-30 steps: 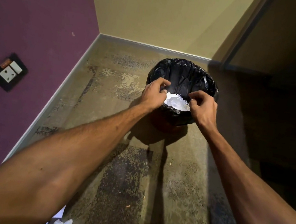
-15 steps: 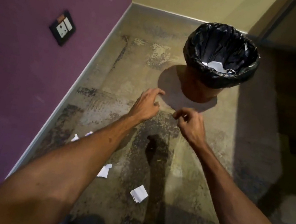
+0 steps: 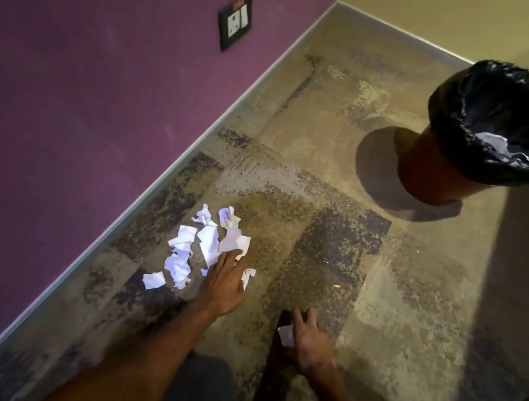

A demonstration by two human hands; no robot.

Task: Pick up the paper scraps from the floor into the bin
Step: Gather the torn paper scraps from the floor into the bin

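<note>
Some paper is already seen inside the bin (image 3: 509, 111), far past both hands. Many paper scraps (image 3: 200, 245) are left on the floor (image 3: 397, 290), touched by the open left hand (image 3: 224, 284). One small scrap (image 3: 286, 335) is pinched by the right hand (image 3: 313, 345).

Paper scraps (image 3: 200, 245) are lying on the floor (image 3: 412, 310) beside the left wall (image 3: 81, 102), with the bin (image 3: 434, 171) standing well apart, far right.

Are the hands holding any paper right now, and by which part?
The right hand pinches a small scrap by its edge. The left hand rests on the paper pile, grip unclear.
</note>
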